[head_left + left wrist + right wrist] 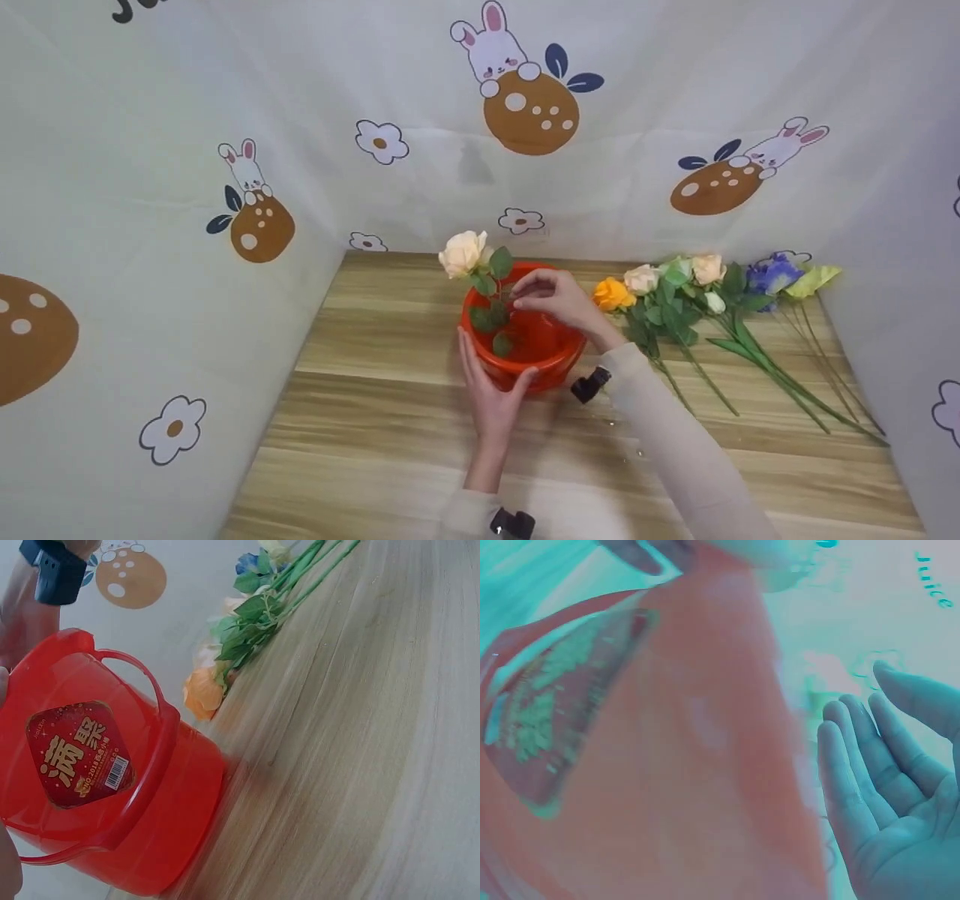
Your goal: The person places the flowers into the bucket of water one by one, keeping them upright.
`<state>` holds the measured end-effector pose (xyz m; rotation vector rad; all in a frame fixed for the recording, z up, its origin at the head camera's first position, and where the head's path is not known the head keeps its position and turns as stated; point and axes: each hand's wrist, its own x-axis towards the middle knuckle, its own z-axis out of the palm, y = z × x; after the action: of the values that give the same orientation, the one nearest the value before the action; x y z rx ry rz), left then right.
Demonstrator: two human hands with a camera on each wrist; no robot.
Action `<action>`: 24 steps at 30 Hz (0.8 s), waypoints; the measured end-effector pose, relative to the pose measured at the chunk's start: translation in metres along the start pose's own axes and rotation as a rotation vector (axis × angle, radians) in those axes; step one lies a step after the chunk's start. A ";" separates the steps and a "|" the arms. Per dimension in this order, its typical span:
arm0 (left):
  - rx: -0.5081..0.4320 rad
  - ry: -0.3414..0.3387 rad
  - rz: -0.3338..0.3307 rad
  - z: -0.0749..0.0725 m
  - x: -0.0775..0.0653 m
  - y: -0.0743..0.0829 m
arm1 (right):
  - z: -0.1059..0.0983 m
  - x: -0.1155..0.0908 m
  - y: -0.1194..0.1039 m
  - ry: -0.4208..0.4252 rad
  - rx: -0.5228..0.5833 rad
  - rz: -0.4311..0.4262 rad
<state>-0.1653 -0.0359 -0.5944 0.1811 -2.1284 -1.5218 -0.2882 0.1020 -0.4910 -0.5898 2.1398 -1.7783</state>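
Observation:
A red plastic bucket [551,364] stands on the wooden table, and a label [81,754] shows on its side in the left wrist view. A pale peach rose [463,253] leans to the left in it, with its green leaves over the rim and inside; the stem's lower end is hidden. My left hand [487,394] rests against the bucket's near left wall, fingers straight and thumb spread. Over the bucket's right side, my right hand [553,296] hovers near the rose's stem. In the right wrist view the right hand's [900,795] palm is bare, its fingers loosely bent.
Right of the bucket lie several artificial flowers: an orange one [613,294], peach roses [709,268], a white bud [715,302] and a blue-purple bloom [776,276]. Their stems point toward the table's near right. Printed cloth [420,195] hangs around the table [360,420].

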 end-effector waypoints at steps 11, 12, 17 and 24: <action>-0.008 -0.014 -0.043 -0.003 0.000 0.003 | -0.056 -0.047 0.002 0.070 0.082 0.052; -0.008 -0.012 -0.040 -0.003 0.000 0.003 | -0.060 -0.052 0.004 0.072 0.082 0.046; 0.008 -0.010 -0.027 -0.002 0.000 0.003 | -0.086 -0.075 0.016 0.075 0.089 0.000; -0.014 -0.010 -0.035 0.000 0.000 0.004 | -0.118 -0.109 0.043 0.114 0.090 0.057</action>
<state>-0.1642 -0.0346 -0.5902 0.2072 -2.1320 -1.5604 -0.2542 0.2633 -0.5145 -0.4100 2.1132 -1.9080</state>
